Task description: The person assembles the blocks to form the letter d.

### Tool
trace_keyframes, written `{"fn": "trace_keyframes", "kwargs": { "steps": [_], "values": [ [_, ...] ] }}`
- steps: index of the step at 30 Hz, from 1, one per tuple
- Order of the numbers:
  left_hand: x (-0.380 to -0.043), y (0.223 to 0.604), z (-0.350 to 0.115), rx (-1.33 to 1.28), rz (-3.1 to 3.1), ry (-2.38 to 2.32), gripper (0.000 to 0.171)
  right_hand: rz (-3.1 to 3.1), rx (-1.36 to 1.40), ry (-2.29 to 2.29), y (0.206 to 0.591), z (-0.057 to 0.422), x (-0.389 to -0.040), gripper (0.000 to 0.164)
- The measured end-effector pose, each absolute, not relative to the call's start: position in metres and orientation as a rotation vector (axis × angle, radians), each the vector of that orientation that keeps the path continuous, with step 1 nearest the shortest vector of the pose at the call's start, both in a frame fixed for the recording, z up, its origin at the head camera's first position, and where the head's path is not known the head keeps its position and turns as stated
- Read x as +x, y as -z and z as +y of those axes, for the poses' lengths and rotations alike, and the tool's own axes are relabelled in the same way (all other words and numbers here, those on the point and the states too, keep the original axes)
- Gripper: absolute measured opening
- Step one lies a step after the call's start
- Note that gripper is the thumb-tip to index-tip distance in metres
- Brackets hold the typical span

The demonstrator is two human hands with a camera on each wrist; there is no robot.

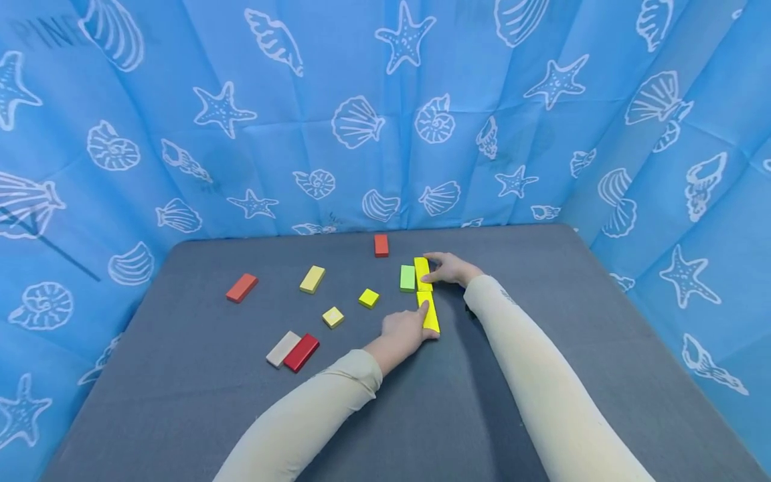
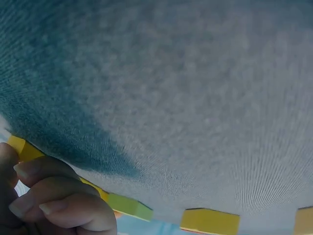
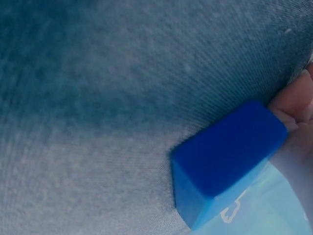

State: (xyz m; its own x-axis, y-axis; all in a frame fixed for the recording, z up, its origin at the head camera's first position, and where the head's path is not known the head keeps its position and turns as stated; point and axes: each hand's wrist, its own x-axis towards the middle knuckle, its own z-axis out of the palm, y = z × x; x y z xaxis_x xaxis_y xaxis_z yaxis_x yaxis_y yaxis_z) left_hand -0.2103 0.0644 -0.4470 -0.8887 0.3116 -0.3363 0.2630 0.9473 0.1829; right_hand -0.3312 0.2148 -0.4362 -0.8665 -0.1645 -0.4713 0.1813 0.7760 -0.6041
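Two bright yellow blocks lie end to end on the grey table. My left hand [image 1: 405, 333] grips the nearer yellow block [image 1: 430, 318], with a finger on its top and the thumb at its near end. My right hand [image 1: 448, 268] holds the farther yellow block [image 1: 421, 268] by its far end and right side. Just left of that one lies a light green block [image 1: 407, 278]. In the right wrist view a blue block [image 3: 230, 147] rests on the cloth close to the right hand's fingers; the right sleeve mostly hides it in the head view.
Left of the hands are small yellow blocks [image 1: 369, 298], a pale yellow block [image 1: 312, 279] and an orange-red block [image 1: 242, 288]. A white block [image 1: 283, 349] touches a dark red one [image 1: 301, 353]. Another red block [image 1: 381, 246] lies near the back edge, before a blue shell-print curtain [image 1: 355, 167].
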Motion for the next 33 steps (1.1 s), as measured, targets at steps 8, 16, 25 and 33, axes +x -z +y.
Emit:
{"fn": "trace_keyframes", "kwargs": {
  "steps": [8,16,25,33],
  "values": [
    [-0.212,0.447,0.069,0.403,2.734,-0.156,0.077,2.455,0.029,0.910,0.434,0.214,-0.329,0.073],
    [-0.211,0.445,0.072,0.394,2.735,-0.154,0.079,2.432,0.044,0.915,0.433,0.213,-0.330,0.073],
    [-0.212,0.445,0.076,0.390,2.740,-0.149,0.078,2.403,0.024,0.927,0.429,0.215,-0.328,0.075],
    [-0.213,0.445,0.075,0.369,2.725,-0.153,0.078,2.382,0.019,0.945,0.429,0.214,-0.329,0.072]
  ]
}}
